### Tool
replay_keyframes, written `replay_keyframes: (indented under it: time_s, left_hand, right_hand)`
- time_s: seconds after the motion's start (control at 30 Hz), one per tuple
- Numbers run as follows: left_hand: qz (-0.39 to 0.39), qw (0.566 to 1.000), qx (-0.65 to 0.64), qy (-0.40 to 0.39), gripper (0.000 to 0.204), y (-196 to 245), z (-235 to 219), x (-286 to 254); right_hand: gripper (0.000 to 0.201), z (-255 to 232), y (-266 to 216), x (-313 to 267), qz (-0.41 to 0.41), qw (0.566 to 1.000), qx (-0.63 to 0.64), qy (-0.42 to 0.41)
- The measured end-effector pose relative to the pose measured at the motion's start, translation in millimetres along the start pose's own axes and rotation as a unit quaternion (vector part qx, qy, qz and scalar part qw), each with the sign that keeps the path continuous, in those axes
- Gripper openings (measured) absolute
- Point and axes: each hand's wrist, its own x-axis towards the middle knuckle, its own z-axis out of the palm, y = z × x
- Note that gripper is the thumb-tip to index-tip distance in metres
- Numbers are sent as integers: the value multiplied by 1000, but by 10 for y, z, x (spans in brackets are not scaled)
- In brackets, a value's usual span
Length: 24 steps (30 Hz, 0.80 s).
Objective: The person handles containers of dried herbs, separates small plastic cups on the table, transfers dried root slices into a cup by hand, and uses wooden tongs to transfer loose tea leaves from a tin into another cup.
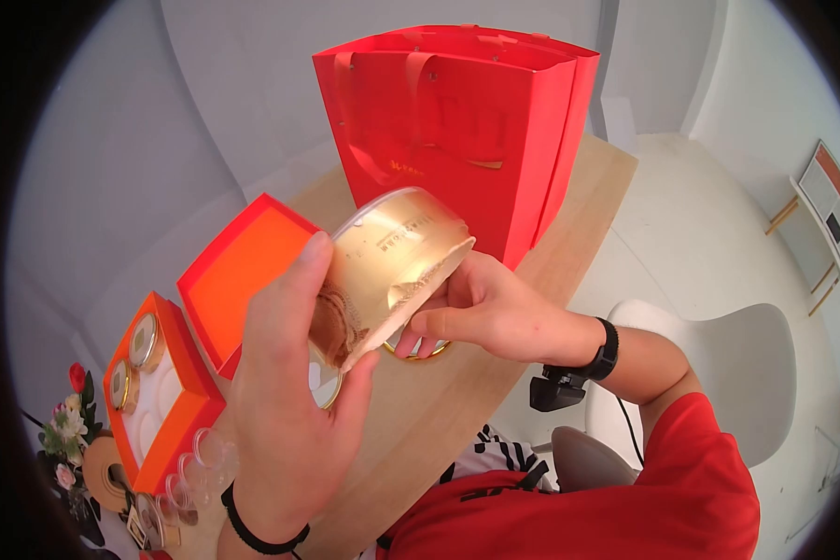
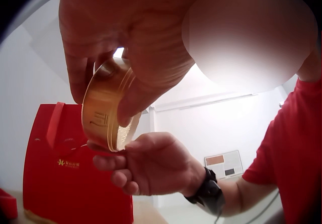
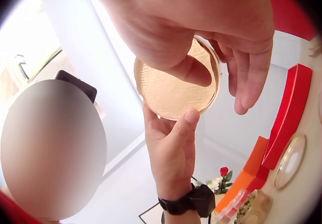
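Note:
A round gold tin (image 1: 383,247) is tilted between both hands above the table. My left hand (image 1: 289,401) grips its side, thumb near the lower rim; the left wrist view shows fingers and thumb of this hand (image 2: 131,38) around the tin (image 2: 98,116). My right hand (image 1: 513,313) pinches the rim at the other side. In the right wrist view, the thumb of my right hand (image 3: 201,28) lies on the tin's patterned flat face (image 3: 168,91), some fingers behind the edge. Beneath the hands, gold-rimmed round pieces (image 1: 327,385) are partly hidden.
A large red gift bag (image 1: 439,140) stands at the table's back. To the left are an open orange box (image 1: 243,280), an orange tray (image 1: 159,401) with gold-rimmed jars (image 1: 146,341), small clear cups (image 1: 205,448) and flowers (image 1: 70,420). A white chair (image 1: 737,383) is at the right.

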Motion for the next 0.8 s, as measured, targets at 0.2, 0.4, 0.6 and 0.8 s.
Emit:
replay_keyframes:
  time_s: [0.2, 0.4, 0.6, 0.8]
  left_hand:
    - [-122, 984, -127, 5, 97, -117, -73, -30]
    - [-242, 922, -298, 46, 103, -227, -322, -31]
    - [-269, 911, -300, 84, 100, -426, -597, -318]
    - [-333, 904, -236, 124, 77, -480, -1056, -813]
  right_hand:
    - [56, 87, -24, 66, -37, 998, -11, 51]
    - [58, 171, -189, 372, -62, 997, -39, 21]
    - [48, 379, -152, 783, 5, 1000, 17, 1]
    - [39, 333, 100, 1258, 110, 993, 43, 20]
